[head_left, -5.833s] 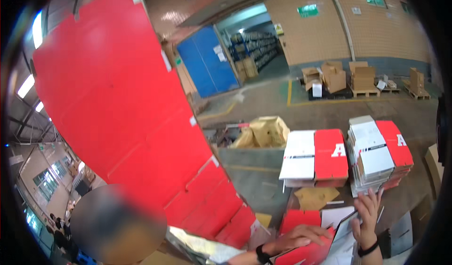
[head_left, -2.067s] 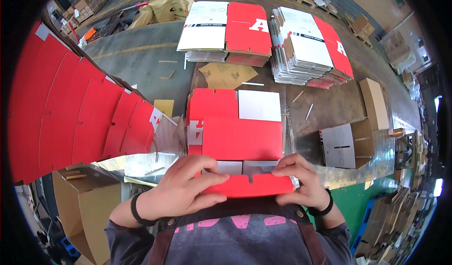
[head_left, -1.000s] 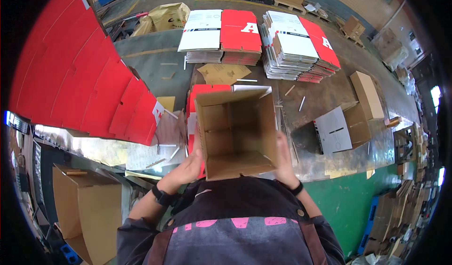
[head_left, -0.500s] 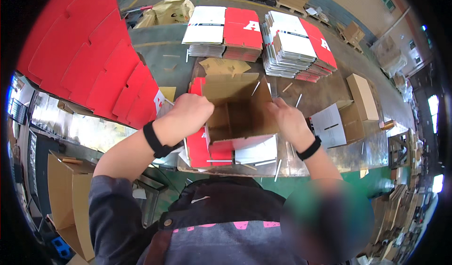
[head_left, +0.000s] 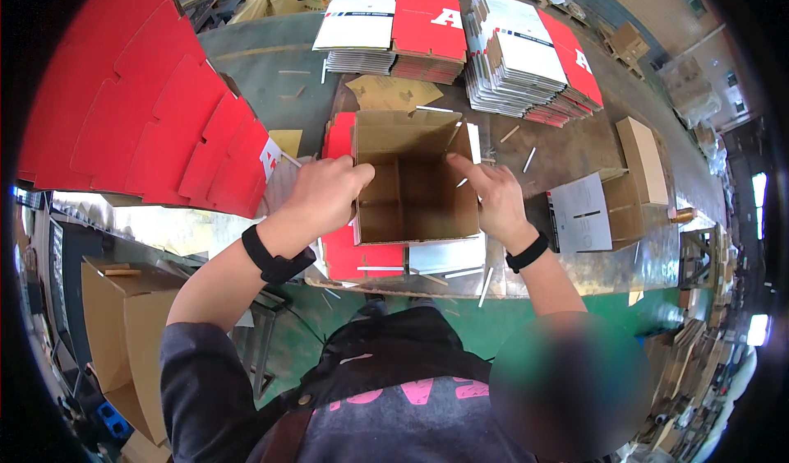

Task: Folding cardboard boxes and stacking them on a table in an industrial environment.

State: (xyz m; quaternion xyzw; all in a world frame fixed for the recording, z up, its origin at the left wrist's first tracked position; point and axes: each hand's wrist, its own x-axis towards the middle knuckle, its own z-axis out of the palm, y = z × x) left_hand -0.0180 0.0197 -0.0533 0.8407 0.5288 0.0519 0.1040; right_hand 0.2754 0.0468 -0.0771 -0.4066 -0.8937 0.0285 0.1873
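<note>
An open-topped cardboard box (head_left: 400,216) stands on the bench in front of me, its brown inside facing up. My left hand (head_left: 329,190) is closed on its left wall, fingers curled over the rim. On the opposite side, my right hand (head_left: 496,196) grips the right wall, a finger reaching over the rim into the box while the rest of the hand stays outside. Beneath the box, a flat red-and-white carton sheet (head_left: 353,259) sticks out at the left and front. The outer side of the box is mostly hidden.
Two stacks of flat red-and-white cartons, a left stack (head_left: 393,27) and a right stack (head_left: 526,56), lie at the back. Leaning red sheets (head_left: 140,118) rise at the left. An open white-and-brown carton (head_left: 585,212) sits at the right. Thin cardboard strips (head_left: 529,159) litter the bench (head_left: 551,146).
The box has tipped from leaning to more upright, so its opening faces me more squarely. A finger of my right hand now reaches farther inside. The whole view has shifted slightly.
</note>
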